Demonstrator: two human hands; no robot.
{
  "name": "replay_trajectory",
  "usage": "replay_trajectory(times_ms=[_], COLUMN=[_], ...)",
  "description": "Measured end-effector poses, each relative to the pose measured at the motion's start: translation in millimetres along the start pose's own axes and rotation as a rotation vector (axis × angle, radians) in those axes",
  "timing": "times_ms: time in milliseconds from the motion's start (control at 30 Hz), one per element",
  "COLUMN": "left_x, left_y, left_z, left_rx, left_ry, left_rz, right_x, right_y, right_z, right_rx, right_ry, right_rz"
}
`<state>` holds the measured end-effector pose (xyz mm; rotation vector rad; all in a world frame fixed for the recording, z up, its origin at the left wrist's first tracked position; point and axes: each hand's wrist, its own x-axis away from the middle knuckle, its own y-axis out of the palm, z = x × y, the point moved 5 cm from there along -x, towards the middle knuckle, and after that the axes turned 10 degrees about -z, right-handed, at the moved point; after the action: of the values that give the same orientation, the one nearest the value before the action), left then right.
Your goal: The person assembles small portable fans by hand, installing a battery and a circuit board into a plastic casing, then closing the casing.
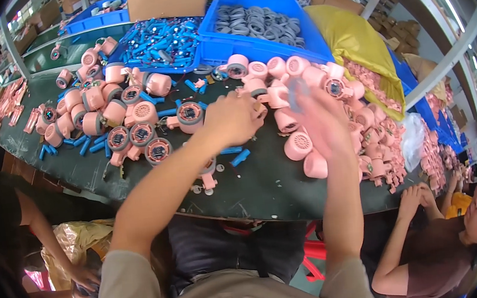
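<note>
My left hand (232,119) is closed at the middle of the table, fingers curled round a pink fan housing (254,87) that they partly hide. To its right, my right hand (325,119) is smeared by motion above a group of pink housings. A grey ring (298,93), also blurred, shows at its fingertips and seems held there. Just left of my left hand lies a round pink fan head (190,114) with a grey rim and its inside facing up. Blue cylindrical batteries (240,157) lie on the dark green table below my left hand.
More pink fan heads (142,133) and batteries spread leftward. Behind stand a blue tray of wired batteries (160,43) and a blue bin (321,47) of grey rings. A yellow sack (348,27) spills small pink parts at right. Co-workers sit on both sides, one with hands (415,199) at the table edge.
</note>
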<state>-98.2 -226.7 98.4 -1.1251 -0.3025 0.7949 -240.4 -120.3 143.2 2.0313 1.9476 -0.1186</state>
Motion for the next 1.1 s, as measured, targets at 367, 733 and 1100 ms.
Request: replay_trajectory(times_ms=[367,733,1100], left_x=[2,159,182], left_y=[-20,66,73], left_z=[-21,43,58], left_rx=[0.751,1.868,1.839], left_ry=[0.004,-0.206,-0.180], left_rz=[-0.056,-0.239,-0.418], right_x=[183,189,202], right_y=[-20,9,4], right_z=[29,53,60], right_rx=[-1.049,-0.857,-0.716], right_ry=[-0.365,-0.227,-0.239], right_rz=[-0.094,0.007,-0.120])
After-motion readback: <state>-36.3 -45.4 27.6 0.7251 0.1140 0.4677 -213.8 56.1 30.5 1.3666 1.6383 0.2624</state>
